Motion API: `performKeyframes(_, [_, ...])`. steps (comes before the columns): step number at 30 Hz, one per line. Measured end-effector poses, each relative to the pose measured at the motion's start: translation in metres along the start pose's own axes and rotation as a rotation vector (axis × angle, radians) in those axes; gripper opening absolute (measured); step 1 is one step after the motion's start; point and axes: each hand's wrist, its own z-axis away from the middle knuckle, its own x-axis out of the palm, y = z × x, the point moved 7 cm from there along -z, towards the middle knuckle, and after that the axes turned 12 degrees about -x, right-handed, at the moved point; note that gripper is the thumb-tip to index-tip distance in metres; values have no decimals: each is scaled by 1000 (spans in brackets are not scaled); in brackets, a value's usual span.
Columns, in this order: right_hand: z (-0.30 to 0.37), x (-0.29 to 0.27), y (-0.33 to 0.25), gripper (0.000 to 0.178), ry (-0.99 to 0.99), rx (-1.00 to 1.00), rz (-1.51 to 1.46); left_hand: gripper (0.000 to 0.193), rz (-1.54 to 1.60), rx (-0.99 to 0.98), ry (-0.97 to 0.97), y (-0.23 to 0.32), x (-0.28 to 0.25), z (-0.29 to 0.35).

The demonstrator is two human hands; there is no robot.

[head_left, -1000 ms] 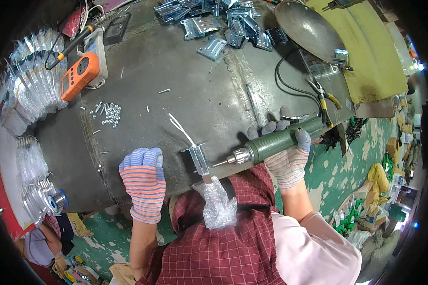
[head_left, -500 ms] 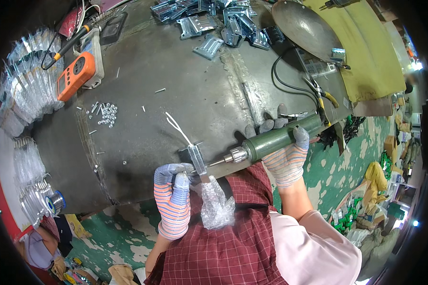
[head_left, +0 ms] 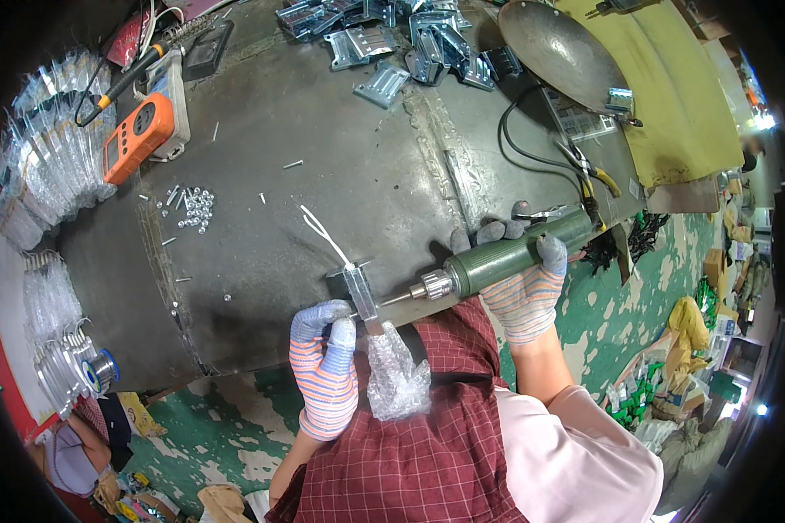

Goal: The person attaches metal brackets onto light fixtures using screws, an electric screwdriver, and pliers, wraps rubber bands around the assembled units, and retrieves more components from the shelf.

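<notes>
"Where is the metal bracket (head_left: 357, 290) placed?"
"At the table's (head_left: 253, 253) near edge; left hand (head_left: 324, 370) beside it, grip unclear; green driver (head_left: 519, 257) clasped by right hand (head_left: 523, 303)."
"Handling?"
"Probably stiff, slick; sides best gripped."

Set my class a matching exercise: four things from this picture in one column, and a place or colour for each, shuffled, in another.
Things
1. Power screwdriver
2. Thin wires
3. Handheld meter
4. Pliers

Places and colours
A. Orange front
B. Yellow handles
C. In the right hand
D. White

Pairs: 1-C, 2-D, 3-A, 4-B
</notes>
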Motion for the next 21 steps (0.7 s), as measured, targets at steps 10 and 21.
performKeyframes(10, [0, -1, -1, 44, 19, -44, 31, 16, 86, -69, 66, -8, -2, 7])
performKeyframes(21, [4, 1, -1, 48, 17, -73, 41, 13, -94, 148, 146, 15, 10, 8])
